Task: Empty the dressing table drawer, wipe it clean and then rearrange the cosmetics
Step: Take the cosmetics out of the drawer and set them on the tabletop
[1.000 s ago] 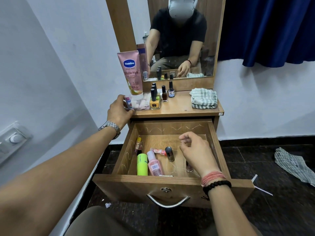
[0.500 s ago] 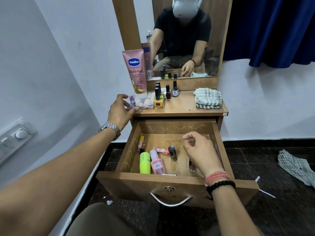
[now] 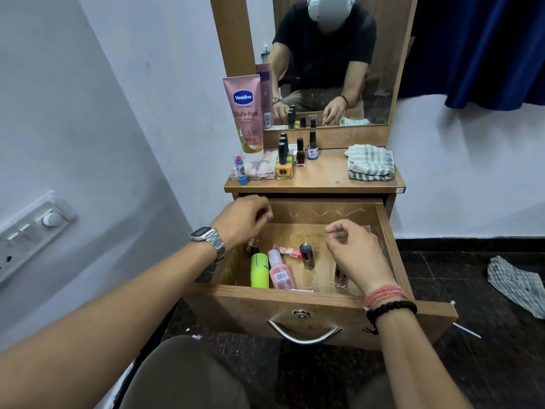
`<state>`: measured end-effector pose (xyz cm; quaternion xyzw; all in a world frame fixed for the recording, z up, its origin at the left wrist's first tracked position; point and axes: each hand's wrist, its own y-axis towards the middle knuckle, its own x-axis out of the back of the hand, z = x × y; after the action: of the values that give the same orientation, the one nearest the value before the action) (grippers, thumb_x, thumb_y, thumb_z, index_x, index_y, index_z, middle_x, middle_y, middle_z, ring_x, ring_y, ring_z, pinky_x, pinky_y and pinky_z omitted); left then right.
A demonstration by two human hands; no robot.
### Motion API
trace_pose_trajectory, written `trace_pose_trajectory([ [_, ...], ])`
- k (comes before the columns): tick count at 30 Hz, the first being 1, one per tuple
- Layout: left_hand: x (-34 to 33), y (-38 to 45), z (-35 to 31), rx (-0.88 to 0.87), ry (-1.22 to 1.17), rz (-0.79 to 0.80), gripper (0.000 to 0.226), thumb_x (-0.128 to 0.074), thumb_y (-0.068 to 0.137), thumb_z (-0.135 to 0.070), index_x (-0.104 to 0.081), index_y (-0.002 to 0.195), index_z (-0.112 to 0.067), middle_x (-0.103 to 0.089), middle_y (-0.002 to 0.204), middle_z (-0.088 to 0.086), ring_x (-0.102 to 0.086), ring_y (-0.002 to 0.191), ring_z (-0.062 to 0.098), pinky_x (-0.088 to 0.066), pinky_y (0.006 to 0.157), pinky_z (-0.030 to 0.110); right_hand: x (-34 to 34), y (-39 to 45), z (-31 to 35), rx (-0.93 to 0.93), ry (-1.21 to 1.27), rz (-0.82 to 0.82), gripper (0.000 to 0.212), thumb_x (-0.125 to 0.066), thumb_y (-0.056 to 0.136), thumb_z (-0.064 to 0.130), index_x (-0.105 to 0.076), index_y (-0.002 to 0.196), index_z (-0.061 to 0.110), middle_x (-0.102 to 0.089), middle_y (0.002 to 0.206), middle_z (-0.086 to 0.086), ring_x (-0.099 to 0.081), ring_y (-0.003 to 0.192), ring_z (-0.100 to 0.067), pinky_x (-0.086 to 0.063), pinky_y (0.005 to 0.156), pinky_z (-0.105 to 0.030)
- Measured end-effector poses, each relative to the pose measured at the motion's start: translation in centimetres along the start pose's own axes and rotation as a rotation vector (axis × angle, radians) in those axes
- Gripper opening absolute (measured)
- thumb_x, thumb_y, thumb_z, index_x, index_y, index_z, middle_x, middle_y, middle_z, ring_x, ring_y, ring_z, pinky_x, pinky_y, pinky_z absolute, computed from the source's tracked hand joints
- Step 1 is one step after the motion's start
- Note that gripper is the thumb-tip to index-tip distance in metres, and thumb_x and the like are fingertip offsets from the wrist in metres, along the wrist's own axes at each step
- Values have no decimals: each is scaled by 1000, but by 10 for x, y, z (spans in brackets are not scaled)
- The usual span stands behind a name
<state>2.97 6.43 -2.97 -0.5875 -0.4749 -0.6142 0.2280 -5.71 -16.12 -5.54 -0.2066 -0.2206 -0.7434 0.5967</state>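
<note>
The wooden drawer (image 3: 298,294) is pulled out. Inside lie a green bottle (image 3: 259,270), a pink bottle (image 3: 280,273), a small pink tube (image 3: 287,251), a silver-capped nail polish (image 3: 307,256) and a lipstick (image 3: 253,242) by the left wall. A dark nail polish (image 3: 340,276) stands partly hidden under my right hand (image 3: 355,250). That hand hovers over the drawer's right half, fingers loosely curled, holding nothing I can see. My left hand (image 3: 244,219) hangs over the back left corner, loosely curled and empty. A blue lip balm (image 3: 241,170) stands on the table top (image 3: 324,180).
On the table top stand a Vaseline tube (image 3: 246,113), several nail polishes (image 3: 284,164), a clear box (image 3: 261,168) and a folded striped cloth (image 3: 370,162). A mirror (image 3: 330,60) rises behind. A switch panel (image 3: 32,228) is on the left wall, another cloth (image 3: 519,283) on the floor.
My left hand let go of the lip balm at the table top's left edge and dropped down over the drawer. My right hand has barely moved.
</note>
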Motion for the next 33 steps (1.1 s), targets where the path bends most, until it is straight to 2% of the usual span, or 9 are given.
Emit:
trace_pose_trajectory([
  [2, -9, 3, 3, 35, 78, 194, 18, -55, 90, -15, -61, 106, -21, -65, 106, -1, -60, 99, 18, -47, 77, 26, 0, -1, 0, 4, -5, 2, 18, -55, 88, 16, -62, 96, 31, -63, 94, 16, -60, 83, -2, -45, 67, -21],
  [4, -17, 5, 5, 43, 214, 349, 31, -59, 88, -15, -57, 118, -21, -62, 118, 3, -56, 108, 22, -47, 83, 30, 0, -1, 0, 5, -11, 4, 18, -55, 88, 16, -62, 95, 32, -62, 93, 16, -59, 83, -1, -44, 64, -19],
  [8, -28, 11, 6, -6, 455, 486, 41, -62, 87, -22, -52, 127, -22, -56, 130, 3, -47, 122, 25, -36, 98, 37, 0, 0, 0, 4, -11, 9, 19, -54, 89, 16, -62, 96, 31, -62, 93, 17, -58, 82, 2, -41, 60, -15],
  [13, -31, 19, -1, 7, 556, 568, 30, -60, 89, -20, -58, 119, -19, -57, 127, 7, -46, 123, 26, -30, 105, 44, 0, 1, 1, 3, -8, 8, 18, -55, 89, 16, -62, 97, 30, -62, 93, 16, -58, 86, 0, -43, 72, -21],
  [17, -32, 19, -3, 38, 565, 611, 28, -57, 90, -19, -59, 118, -17, -59, 124, 6, -48, 122, 25, -21, 110, 47, 0, 0, 0, -1, -10, 8, 18, -54, 90, 17, -62, 97, 31, -62, 93, 17, -56, 82, 3, -41, 64, -19],
  [20, -32, 16, -2, 39, 586, 624, 32, -55, 90, -20, -57, 122, -19, -52, 131, 5, -42, 127, 27, -14, 113, 53, 0, 1, 0, -8, -11, 9, 18, -54, 90, 18, -62, 97, 32, -62, 93, 17, -57, 80, 3, -41, 61, -18],
  [26, -29, 15, -4, 65, 570, 598, 31, -55, 91, -17, -59, 122, -16, -44, 137, 10, -37, 130, 29, -15, 113, 53, 0, -1, 2, -14, -9, 15, 17, -54, 90, 18, -61, 96, 33, -61, 93, 18, -57, 78, 1, -42, 61, -20],
  [29, -28, 14, -3, 64, 562, 587, 31, -56, 91, -16, -59, 122, -14, -46, 135, 11, -39, 129, 29, -18, 112, 50, 1, -2, 3, -15, -13, 18, 17, -54, 91, 18, -59, 96, 34, -60, 91, 18, -57, 71, -2, -42, 59, -20],
  [33, -28, 11, -2, 57, 555, 593, 28, -57, 91, -20, -59, 118, -12, -55, 128, 10, -43, 126, 28, -18, 113, 50, 1, -2, 3, -10, -17, 14, 17, -54, 91, 18, -60, 96, 33, -59, 91, 19, -58, 74, -2, -43, 62, -21],
])
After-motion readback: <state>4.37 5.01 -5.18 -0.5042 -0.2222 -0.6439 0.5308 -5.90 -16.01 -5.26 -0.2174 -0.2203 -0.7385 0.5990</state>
